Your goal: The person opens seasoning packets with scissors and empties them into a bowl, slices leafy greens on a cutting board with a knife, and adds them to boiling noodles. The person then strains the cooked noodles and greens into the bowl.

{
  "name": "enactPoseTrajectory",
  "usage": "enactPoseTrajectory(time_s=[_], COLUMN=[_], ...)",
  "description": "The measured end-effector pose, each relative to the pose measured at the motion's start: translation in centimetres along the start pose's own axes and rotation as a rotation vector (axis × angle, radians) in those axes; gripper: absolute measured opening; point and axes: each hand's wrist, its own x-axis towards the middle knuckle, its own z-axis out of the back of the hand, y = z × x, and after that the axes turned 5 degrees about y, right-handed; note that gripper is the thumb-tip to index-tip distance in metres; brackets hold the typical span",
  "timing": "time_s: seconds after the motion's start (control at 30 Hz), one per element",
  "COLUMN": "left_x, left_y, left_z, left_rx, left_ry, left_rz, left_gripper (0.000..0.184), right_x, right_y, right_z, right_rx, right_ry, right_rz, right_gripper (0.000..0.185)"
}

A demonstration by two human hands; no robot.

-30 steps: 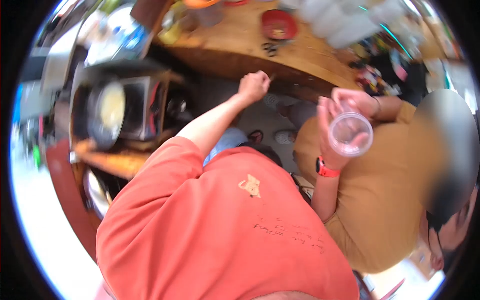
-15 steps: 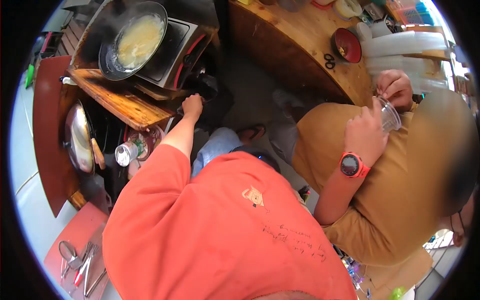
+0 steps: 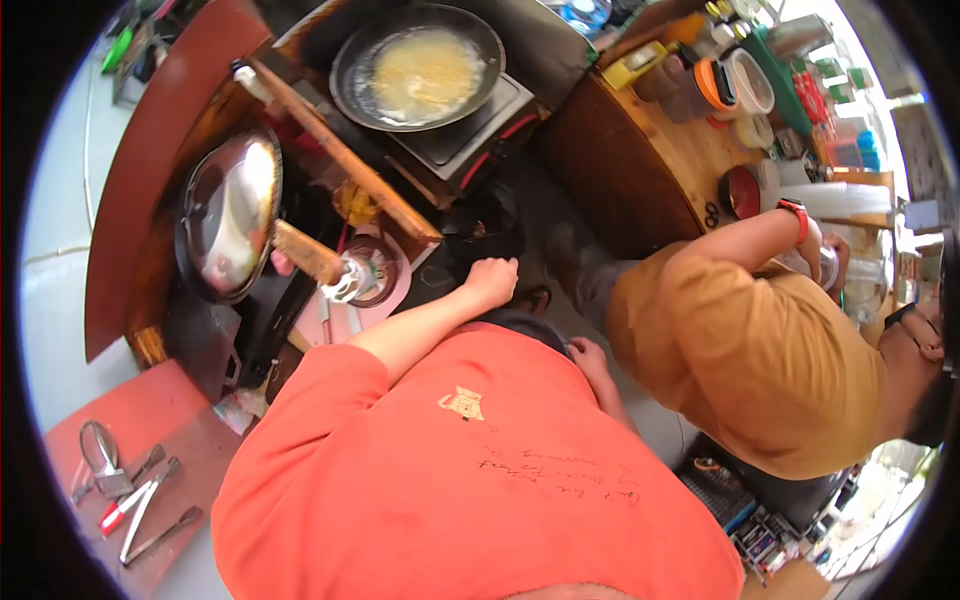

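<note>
My left hand (image 3: pixel 492 283) is closed, fingers curled in, in front of my belly beside a dark bag-like thing (image 3: pixel 480 235). Whatever is inside the fist, if anything, is hidden. My right hand (image 3: pixel 590 362) hangs low at my right side, partly covered by my shirt. Its visible fingers are bent; I cannot make out anything in them. Ahead, a black frying pan (image 3: pixel 345 85) stands on a cooker (image 3: pixel 500 110), with a pale yellow omelette-like food (image 3: pixel 425 75) in bubbling oil.
A lidded pan (image 3: pixel 230 215) and a wooden board's edge (image 3: pixel 350 160) are on the left. Tongs (image 3: pixel 145 510) lie on a red surface (image 3: pixel 100 405). A co-worker (image 3: pixel 740 340) in a brown shirt stands close on my right, at a wooden counter (image 3: pixel 660 130) with jars and plastic cups.
My view has turned left, so the pan appears further right. My left hand has drawn back toward my body from beside the cooker. My right hand has come into view. The co-worker's arms have shifted.
</note>
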Motion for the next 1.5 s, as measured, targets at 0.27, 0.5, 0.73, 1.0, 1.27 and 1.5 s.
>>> enactPoseTrajectory(time_s=[0.27,0.5,0.73,1.0,1.27,1.5], left_x=[-17.3,-31.8,-39.7,-48.5,-48.2,-48.4], left_y=[5.7,4.9,1.3,8.7,3.6,-3.6], left_z=[-3.1,-18.4,-28.4,-36.5,-38.7,-33.2], left_rx=[-0.542,-0.716,-0.969,0.097,-0.744,-0.641], left_ry=[-0.319,-0.592,-0.883,-0.821,-0.310,-0.796], left_rz=[0.506,1.211,1.576,1.967,1.787,1.480], left_gripper=[0.020,0.021,0.021,0.017,0.022,0.016], right_x=[11.1,17.9,17.7,9.6,-4.5,-17.3], right_y=[13.4,12.9,13.8,21.6,28.0,24.7], right_z=[-1.8,-6.3,-4.8,-12.5,-33.3,-48.3], right_rx=[-0.326,-0.712,-0.934,-1.177,-1.278,-1.291], right_ry=[0.217,0.565,0.697,0.640,1.158,1.571], right_rz=[0.438,0.567,0.443,0.688,1.207,2.043], right_gripper=[0.036,0.035,0.031,0.027,0.032,0.057])
